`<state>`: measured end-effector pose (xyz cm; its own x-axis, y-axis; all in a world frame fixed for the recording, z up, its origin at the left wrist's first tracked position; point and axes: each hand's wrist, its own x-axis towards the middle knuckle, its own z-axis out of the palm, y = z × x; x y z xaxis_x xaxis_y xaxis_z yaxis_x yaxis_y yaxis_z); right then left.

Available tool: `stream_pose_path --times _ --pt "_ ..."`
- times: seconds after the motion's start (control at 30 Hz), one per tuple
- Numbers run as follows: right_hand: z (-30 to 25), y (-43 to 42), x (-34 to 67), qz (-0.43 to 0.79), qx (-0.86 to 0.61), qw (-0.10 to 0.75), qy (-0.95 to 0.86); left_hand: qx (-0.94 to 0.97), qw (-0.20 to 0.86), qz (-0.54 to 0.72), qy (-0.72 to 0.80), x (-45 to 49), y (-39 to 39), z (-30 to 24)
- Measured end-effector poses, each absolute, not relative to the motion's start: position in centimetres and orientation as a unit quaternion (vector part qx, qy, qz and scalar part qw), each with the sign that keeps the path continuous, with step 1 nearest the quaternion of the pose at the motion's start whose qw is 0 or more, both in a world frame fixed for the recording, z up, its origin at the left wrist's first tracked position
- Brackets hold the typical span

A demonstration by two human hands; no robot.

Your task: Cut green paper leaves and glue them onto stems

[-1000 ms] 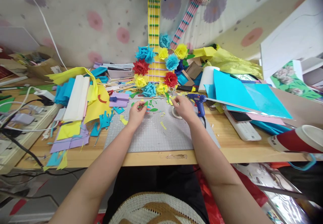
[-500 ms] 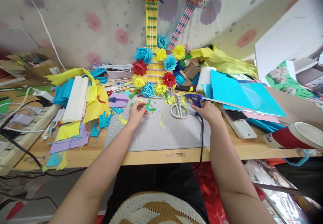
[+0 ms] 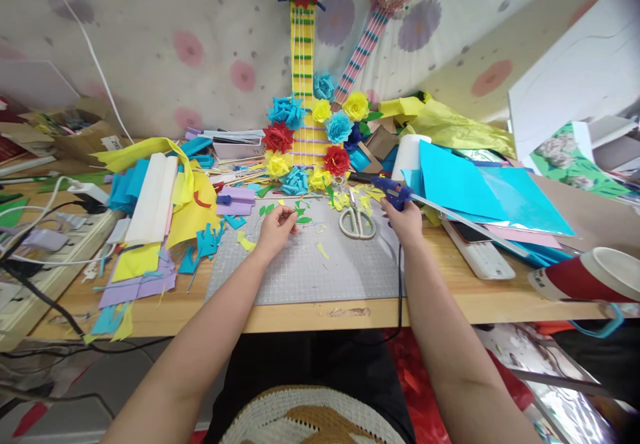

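My right hand (image 3: 406, 223) is wrapped round the handle of a blue hot glue gun (image 3: 397, 192). Its nozzle points left, a long whitish glue stick (image 3: 450, 215) sticks out behind, and its black cord hangs over the table edge. My left hand (image 3: 277, 229) is pinched closed above the grey cutting mat (image 3: 295, 284); whatever lies between the fingertips is too small to make out. Beside those fingers lie small green paper leaves (image 3: 303, 219). Scissors (image 3: 357, 221) with pale handles rest between my two hands.
A yellow paper guitar (image 3: 302, 51) with paper flowers leans at the back. Coloured crepe paper (image 3: 150, 197) and a power strip (image 3: 55, 264) lie left. On the right are blue sheets (image 3: 460, 177), a white phone-like object (image 3: 483, 257) and a red-and-white cup (image 3: 585, 274) near the edge.
My right hand has closed more fully round the glue gun and lifted it slightly, with the nozzle turning a little. My left hand has drawn slightly right and nearer to me, fingers still pinched.
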<state>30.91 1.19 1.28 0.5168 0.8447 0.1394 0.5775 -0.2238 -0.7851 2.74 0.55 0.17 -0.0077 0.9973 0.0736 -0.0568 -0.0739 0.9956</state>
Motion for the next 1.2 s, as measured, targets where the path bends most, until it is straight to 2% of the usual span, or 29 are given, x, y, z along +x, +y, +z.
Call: stream_pose_path --times 0.1,0.17,0.27,0.37,0.57,1.0,1.2 --pt "2.1 0.6 29.4 0.235 -0.676 0.506 -0.480 0.472 0.518 0.530 0.478 2.8 0.5 0.3" --pt "2.8 0.1 28.1 0.279 -0.646 0.484 -0.520 0.459 0.527 0.526 0.485 2.8 0.4 0.3" --pt "3.6 -0.4 25.8 0.321 -0.611 0.396 -0.605 0.445 0.535 0.522 0.492 2.8 0.4 0.4" --pt "3.2 -0.7 24.0 0.308 -0.597 0.368 -0.643 0.427 0.534 0.528 0.504 2.7 0.5 0.3" --pt "1.7 -1.1 22.9 0.291 -0.582 0.376 -0.660 0.413 0.527 0.536 0.513 2.7 0.7 0.3" --pt "0.1 -0.6 23.2 0.208 -0.594 0.338 -0.700 0.421 0.521 0.523 0.527 2.8 0.8 0.2" --pt "0.3 -0.6 23.0 0.209 -0.583 0.334 -0.711 0.422 0.524 0.521 0.525 2.9 0.8 0.1"
